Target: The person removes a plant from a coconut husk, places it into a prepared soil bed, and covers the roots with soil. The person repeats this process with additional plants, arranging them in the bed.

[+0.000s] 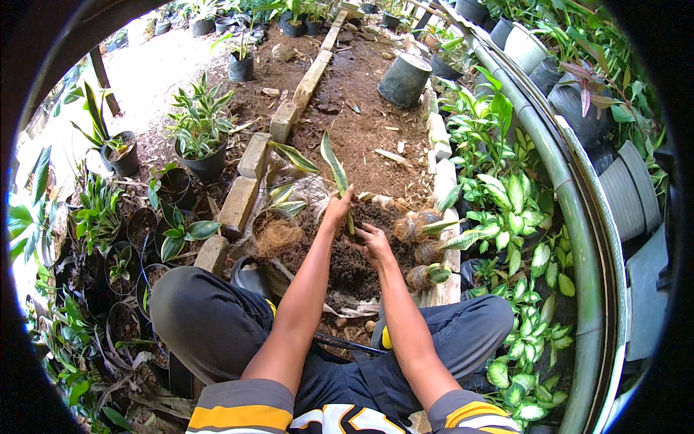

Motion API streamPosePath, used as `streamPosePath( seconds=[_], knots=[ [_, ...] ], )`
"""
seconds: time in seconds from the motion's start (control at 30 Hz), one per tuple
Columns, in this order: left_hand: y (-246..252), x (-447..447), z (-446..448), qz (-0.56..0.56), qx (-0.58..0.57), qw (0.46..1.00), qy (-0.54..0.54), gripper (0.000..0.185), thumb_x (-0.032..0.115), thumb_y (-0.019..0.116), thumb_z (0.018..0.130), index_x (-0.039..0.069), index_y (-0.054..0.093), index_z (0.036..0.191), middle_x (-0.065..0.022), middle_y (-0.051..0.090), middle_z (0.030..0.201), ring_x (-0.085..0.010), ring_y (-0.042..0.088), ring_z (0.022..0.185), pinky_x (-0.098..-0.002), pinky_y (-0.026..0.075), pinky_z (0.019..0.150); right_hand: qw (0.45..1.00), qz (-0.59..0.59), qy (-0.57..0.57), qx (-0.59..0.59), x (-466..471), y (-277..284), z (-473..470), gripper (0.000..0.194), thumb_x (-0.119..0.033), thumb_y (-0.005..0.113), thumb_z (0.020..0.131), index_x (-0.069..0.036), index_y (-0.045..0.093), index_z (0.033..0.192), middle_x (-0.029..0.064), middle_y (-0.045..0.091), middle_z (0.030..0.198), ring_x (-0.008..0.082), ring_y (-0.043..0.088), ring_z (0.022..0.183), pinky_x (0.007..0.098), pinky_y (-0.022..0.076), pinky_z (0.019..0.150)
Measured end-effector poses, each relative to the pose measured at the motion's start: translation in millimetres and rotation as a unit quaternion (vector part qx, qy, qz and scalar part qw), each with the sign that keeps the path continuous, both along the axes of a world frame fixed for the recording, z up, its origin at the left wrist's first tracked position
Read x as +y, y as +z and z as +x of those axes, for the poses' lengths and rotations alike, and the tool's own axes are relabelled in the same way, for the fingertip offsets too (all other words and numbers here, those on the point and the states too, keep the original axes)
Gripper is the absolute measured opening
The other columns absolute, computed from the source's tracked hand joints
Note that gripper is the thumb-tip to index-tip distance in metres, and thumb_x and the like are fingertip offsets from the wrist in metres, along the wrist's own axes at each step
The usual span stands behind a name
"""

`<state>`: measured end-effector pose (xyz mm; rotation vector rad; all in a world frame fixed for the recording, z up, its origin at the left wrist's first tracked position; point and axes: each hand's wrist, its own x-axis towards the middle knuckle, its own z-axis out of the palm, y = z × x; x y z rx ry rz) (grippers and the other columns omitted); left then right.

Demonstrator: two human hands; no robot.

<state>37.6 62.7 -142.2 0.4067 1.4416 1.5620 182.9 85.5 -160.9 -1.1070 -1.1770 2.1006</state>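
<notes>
In my left hand is an upright variegated snake plant leaf, gripped low down with its tip pointing away from me. My right hand is at the leaf's lower end, fingers curled; whether they grip it is hidden. Both hands are above a heap of dark, crumbly soil. To the right of the heap lie several snake plant cuttings with fibre-wrapped bases. On the left, a clump of brown coconut-like fibre is at the mouth of a pot, beside more snake plant leaves.
Concrete blocks edge the bare earth path on the left, and pale blocks on the right. An overturned black pot sits farther up. Potted plants crowd the left; a bamboo pole curves past variegated foliage on the right.
</notes>
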Motion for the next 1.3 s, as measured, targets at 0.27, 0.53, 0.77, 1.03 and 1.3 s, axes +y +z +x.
streamPosePath(
  seconds=[0.27,0.53,0.77,1.03,1.3],
  knots=[
    [-10.0,4.0,-2.6,0.006,0.004,0.999,-0.048,0.047,0.049,0.048,0.091,0.005,0.065,0.087,-0.0088,0.067,0.086,-0.0173,0.060,0.083,-0.0310,0.044,0.078,0.988,-0.127,-0.016,0.090,6.5,5.2,1.6,0.031,-0.023,0.040,0.098,-0.002,0.046,0.120,0.0143,0.057,0.111,0.0274,0.060,0.102,0.0445,0.0563,0.081],
    [-8.0,-0.4,-2.8,0.058,-0.073,0.992,-0.081,0.057,0.058,0.052,0.086,0.004,0.068,0.095,-0.0077,0.067,0.098,-0.0173,0.061,0.089,-0.0352,0.047,0.078,0.978,-0.170,-0.019,0.121,17.8,-14.7,4.6,0.033,-0.022,0.037,0.099,-0.001,0.044,0.123,0.0148,0.056,0.116,0.0275,0.059,0.105,0.0456,0.0537,0.087],
    [-5.3,-1.7,-3.0,0.034,-0.043,0.986,-0.158,0.054,0.056,0.054,0.086,0.006,0.067,0.104,-0.0015,0.067,0.091,-0.0146,0.060,0.077,-0.0332,0.048,0.071,0.975,-0.181,0.033,0.120,28.5,-18.7,7.9,0.032,-0.021,0.035,0.098,-0.002,0.049,0.120,0.0129,0.058,0.113,0.0248,0.061,0.099,0.0413,0.0552,0.084],
    [-24.6,-7.9,-8.4,0.115,-0.214,0.950,-0.197,0.042,0.040,0.052,0.092,0.004,0.064,0.109,0.0009,0.065,0.090,-0.0089,0.060,0.075,-0.0292,0.052,0.066,0.975,-0.176,0.051,0.124,22.8,7.7,12.6,0.030,-0.022,0.041,0.096,-0.003,0.052,0.117,0.0111,0.061,0.108,0.0237,0.061,0.097,0.0416,0.0550,0.082],
    [-18.1,-16.0,-20.0,0.157,-0.260,0.925,-0.229,0.039,0.031,0.052,0.094,-0.002,0.059,0.113,-0.0031,0.066,0.099,-0.0111,0.065,0.081,-0.0269,0.055,0.069,0.926,-0.234,0.050,0.291,-6.5,9.4,-3.5,0.030,-0.017,0.049,0.095,0.000,0.049,0.119,0.0176,0.058,0.113,0.0315,0.058,0.106,0.0461,0.0522,0.090]
  ],
)
